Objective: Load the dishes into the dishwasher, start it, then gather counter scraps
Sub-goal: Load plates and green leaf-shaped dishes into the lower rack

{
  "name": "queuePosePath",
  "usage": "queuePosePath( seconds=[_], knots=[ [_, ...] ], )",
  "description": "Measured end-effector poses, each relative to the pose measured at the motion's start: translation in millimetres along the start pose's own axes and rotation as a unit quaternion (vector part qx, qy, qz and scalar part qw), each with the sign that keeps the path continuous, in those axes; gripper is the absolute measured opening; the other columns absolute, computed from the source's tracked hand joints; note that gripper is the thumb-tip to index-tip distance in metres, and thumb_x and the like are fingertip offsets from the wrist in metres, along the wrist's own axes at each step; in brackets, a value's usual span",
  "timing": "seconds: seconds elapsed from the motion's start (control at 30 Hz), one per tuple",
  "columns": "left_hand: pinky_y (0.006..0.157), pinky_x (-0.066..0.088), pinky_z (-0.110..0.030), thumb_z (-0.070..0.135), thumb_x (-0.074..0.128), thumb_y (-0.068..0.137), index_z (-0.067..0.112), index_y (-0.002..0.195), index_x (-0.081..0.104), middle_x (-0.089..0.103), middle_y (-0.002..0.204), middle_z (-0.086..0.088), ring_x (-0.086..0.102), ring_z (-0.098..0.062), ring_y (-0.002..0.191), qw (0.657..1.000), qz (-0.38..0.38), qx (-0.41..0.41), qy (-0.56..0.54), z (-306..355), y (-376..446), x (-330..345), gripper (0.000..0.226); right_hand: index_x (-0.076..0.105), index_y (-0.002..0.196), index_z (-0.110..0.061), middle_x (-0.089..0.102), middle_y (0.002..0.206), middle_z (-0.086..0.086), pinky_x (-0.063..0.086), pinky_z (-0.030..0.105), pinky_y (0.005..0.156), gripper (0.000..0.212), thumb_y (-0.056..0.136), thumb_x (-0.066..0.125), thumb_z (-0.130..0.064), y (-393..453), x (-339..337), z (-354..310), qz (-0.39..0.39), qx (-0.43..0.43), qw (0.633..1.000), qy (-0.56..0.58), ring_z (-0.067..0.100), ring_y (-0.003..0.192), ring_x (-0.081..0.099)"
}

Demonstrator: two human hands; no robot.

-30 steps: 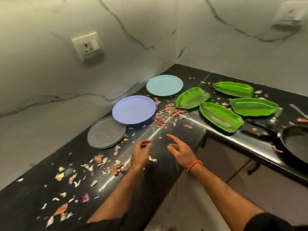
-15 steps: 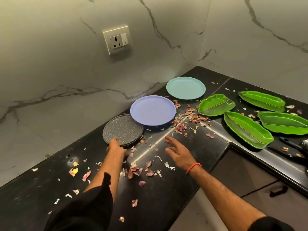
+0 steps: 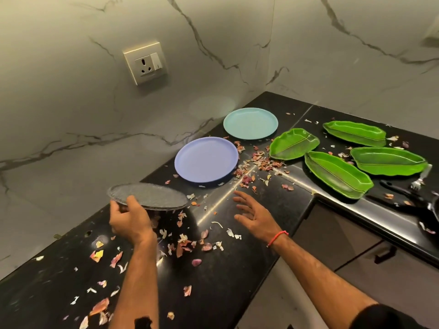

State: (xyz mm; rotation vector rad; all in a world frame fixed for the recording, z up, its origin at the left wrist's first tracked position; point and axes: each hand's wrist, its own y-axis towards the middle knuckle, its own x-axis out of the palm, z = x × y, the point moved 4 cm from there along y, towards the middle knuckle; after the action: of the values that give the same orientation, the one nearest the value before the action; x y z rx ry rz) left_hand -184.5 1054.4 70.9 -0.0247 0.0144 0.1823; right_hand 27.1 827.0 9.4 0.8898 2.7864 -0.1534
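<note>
Head view, black countertop [image 3: 237, 281] strewn with scraps [image 3: 185, 245], left hand [image 3: 130, 219] gripping grey plate [image 3: 152, 194], seemingly lifted, right hand [image 3: 255, 214] spread

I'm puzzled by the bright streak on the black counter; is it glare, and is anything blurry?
Head view: the streak is light glaring off the polished counter; the grey plate in the left hand looks slightly soft; the wide lens bends the walls.

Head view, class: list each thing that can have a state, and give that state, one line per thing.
Left hand: grips the grey plate's near rim.
Right hand: open, holds nothing.
Grey plate: lifted off the counter.
Purple plate: flat on the counter, bare.
Teal plate: flat, bare.
Four green leaf dishes: upright, bare.
Scraps: scattered, ungathered.
</note>
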Motion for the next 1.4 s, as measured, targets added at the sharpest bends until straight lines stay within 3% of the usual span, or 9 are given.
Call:
queuePosePath(
  seconds=[0.17, 0.3, 0.47, 0.6, 0.73, 0.83, 0.97, 1.13, 1.4],
  knots=[
    [0.067, 0.062, -0.043, 0.011, 0.054, 0.085, 0.012, 0.085, 0.062, 0.062, 0.082, -0.008, 0.066, -0.021, 0.073, 0.943, -0.254, -0.214, -0.031, 19.3, -72.3, 42.4, 0.008, 0.023, 0.153, -0.031, 0.020, 0.161, -0.011, 0.009, 0.021, 0.121, 0.090, 0.082, 0.077, -0.014, -29.3, -22.9, -1.6, 0.033, -0.111, 0.987, -0.113, 0.004, 0.149, 0.010],
    [0.044, 0.048, -0.023, 0.021, 0.041, 0.093, 0.008, 0.081, 0.049, 0.046, 0.042, -0.002, 0.047, -0.012, 0.035, 0.844, -0.439, -0.307, 0.024, 28.4, -152.1, 90.6, 0.019, 0.060, 0.132, -0.018, 0.051, 0.144, -0.007, 0.023, 0.037, 0.120, 0.046, 0.087, 0.072, -0.011, -73.9, -83.3, 0.3, 0.146, -0.160, 0.967, -0.131, 0.010, 0.144, 0.030],
    [0.060, 0.047, -0.032, 0.070, 0.041, 0.092, 0.019, 0.097, 0.066, 0.055, 0.070, 0.000, 0.046, -0.018, 0.053, 0.765, -0.578, -0.245, 0.145, -10.4, -262.4, 151.1, 0.057, 0.067, 0.122, -0.008, 0.066, 0.127, 0.004, 0.046, 0.047, 0.105, 0.028, 0.097, 0.056, -0.015, -175.8, -162.0, 35.5, 0.256, -0.079, 0.960, -0.079, 0.021, 0.122, 0.060],
    [0.057, 0.047, -0.031, 0.062, 0.042, 0.098, 0.020, 0.101, 0.068, 0.058, 0.079, -0.003, 0.054, -0.022, 0.057, 0.675, -0.680, -0.172, 0.228, -49.0, -389.7, 177.5, 0.049, 0.069, 0.118, -0.007, 0.069, 0.121, 0.002, 0.046, 0.029, 0.104, 0.031, 0.088, 0.065, 0.003, -296.3, -212.5, 82.6, 0.410, 0.027, 0.910, -0.056, 0.016, 0.117, 0.064],
    [0.057, 0.048, -0.028, 0.052, 0.043, 0.103, 0.028, 0.110, 0.069, 0.063, 0.088, -0.002, 0.061, -0.017, 0.063, 0.528, -0.801, -0.070, 0.274, -84.5, -525.0, 164.3, 0.037, 0.071, 0.112, -0.018, 0.072, 0.105, -0.020, 0.048, 0.016, 0.093, 0.031, 0.085, 0.071, -0.002, -433.7, -242.6, 129.7, 0.549, 0.146, 0.823, -0.013, -0.004, 0.099, 0.066],
    [0.061, 0.049, -0.031, 0.047, 0.045, 0.103, 0.029, 0.106, 0.069, 0.067, 0.089, 0.001, 0.064, -0.014, 0.064, 0.421, -0.853, -0.008, 0.309, -104.3, -615.4, 144.1, 0.029, 0.068, 0.109, -0.015, 0.067, 0.084, -0.038, 0.044, 0.005, 0.082, 0.032, 0.084, 0.070, 0.004, -521.8, -258.6, 163.0, 0.618, 0.210, 0.757, 0.023, -0.018, 0.085, 0.061],
    [0.061, 0.051, -0.030, 0.041, 0.046, 0.104, 0.027, 0.111, 0.067, 0.068, 0.093, 0.000, 0.067, -0.016, 0.070, 0.295, -0.888, 0.047, 0.349, -129.8, -732.6, 115.4, 0.026, 0.069, 0.110, -0.013, 0.069, 0.086, -0.025, 0.047, 0.008, 0.078, 0.028, 0.085, 0.071, -0.001, -619.2, -279.7, 220.6, 0.657, 0.287, 0.695, 0.051, -0.016, 0.078, 0.062],
    [0.066, 0.051, -0.031, 0.034, 0.042, 0.107, 0.021, 0.118, 0.065, 0.066, 0.097, -0.002, 0.064, -0.019, 0.075, 0.230, -0.884, 0.047, 0.405, -157.8, -858.8, 82.1, 0.029, 0.070, 0.115, -0.015, 0.072, 0.095, 0.007, 0.055, 0.043, 0.087, 0.027, 0.088, 0.070, -0.016, -714.4, -290.0, 316.4, 0.686, 0.391, 0.600, 0.133, 0.029, 0.092, 0.068],
    [0.068, 0.054, -0.028, 0.039, 0.048, 0.103, 0.031, 0.115, 0.068, 0.073, 0.095, 0.005, 0.071, -0.012, 0.079, 0.170, -0.880, 0.084, 0.435, -214.1, -984.7, 60.4, 0.024, 0.060, 0.132, -0.024, 0.071, 0.109, 0.016, 0.050, 0.033, 0.083, 0.040, 0.096, 0.054, -0.009, -790.4, -354.2, 409.1, 0.624, 0.502, 0.594, 0.076, 0.031, 0.096, 0.065]
  ],
)
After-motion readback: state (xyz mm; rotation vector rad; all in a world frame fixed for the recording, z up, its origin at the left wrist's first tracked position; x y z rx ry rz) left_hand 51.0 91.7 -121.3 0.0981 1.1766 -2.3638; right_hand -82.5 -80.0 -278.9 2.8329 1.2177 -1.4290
